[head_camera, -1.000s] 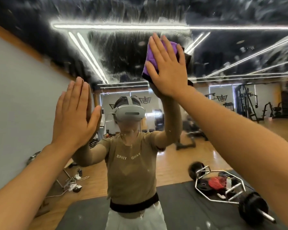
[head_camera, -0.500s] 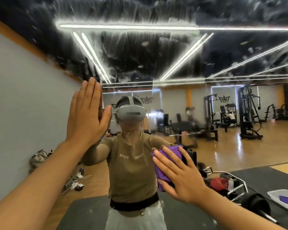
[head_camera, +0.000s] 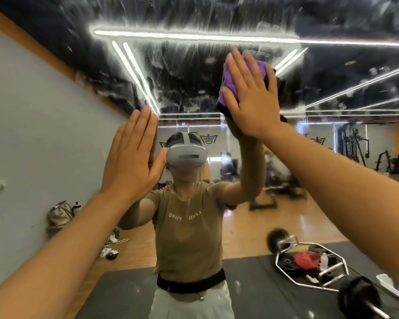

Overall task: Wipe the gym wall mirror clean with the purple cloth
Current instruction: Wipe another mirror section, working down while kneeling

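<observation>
While gym machines (head_camera: 355, 146) reflect, white smears streak the mirror (head_camera: 194, 72).

We see the wooden gym floor (head_camera: 251, 229) reflected below our hands. Under our right hand (head_camera: 251, 97), a hex barbell (head_camera: 309, 265) lies on a dark mat (head_camera: 251, 279); under our left hand (head_camera: 131, 157), a bag (head_camera: 60, 214) and cables (head_camera: 112, 246).

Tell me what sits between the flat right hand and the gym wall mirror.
In the head view, the folded purple cloth lies between the right hand and the smeared mirror.
</observation>
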Tool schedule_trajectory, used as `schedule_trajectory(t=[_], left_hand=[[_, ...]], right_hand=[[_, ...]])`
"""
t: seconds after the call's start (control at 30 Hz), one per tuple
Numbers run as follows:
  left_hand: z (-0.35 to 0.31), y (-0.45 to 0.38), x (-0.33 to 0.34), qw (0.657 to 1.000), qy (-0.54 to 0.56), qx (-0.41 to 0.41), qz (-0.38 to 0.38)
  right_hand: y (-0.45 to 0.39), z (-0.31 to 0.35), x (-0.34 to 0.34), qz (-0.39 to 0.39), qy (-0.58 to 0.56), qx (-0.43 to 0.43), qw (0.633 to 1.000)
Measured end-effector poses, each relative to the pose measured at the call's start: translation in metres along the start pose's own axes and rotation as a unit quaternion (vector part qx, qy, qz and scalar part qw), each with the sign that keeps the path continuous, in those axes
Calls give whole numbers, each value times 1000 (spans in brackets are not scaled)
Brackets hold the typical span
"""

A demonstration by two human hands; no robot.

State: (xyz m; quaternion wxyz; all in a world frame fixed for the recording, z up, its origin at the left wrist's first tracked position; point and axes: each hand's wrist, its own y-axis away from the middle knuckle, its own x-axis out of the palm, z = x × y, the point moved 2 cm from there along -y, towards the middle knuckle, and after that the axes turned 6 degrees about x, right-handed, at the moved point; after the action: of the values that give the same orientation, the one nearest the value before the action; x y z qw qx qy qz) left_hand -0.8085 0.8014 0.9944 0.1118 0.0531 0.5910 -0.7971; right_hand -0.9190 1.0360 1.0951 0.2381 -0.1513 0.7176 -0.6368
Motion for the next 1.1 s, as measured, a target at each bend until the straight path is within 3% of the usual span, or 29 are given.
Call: schedule_trajectory(t=[0.1,0.33,0.43,0.57,0.73,0.9,0.97,1.1], left_hand=[[0,3,-1,1000,1,2,-6],[-5,11,2,1000,8,-14,-13],[-3,18,2,1000,11,-15,-8],[2,22,2,1000,9,-3,-5],[6,25,3,1000,13,1,1],[8,28,0,1000,11,3,17],[11,30,-2,1000,13,6,26],[18,40,-3,999,-1,14,33]], right_hand=[[62,15,8,-11,-10,-43,999],[258,20,28,70,52,-189,978],[274,13,27,97,72,-256,959],[219,6,21,110,79,-307,942],[78,11,4,70,59,-220,971],[-20,22,-7,53,-16,35,998],[-8,34,-2,35,-22,42,998],[86,52,13,20,-1,-74,997]])
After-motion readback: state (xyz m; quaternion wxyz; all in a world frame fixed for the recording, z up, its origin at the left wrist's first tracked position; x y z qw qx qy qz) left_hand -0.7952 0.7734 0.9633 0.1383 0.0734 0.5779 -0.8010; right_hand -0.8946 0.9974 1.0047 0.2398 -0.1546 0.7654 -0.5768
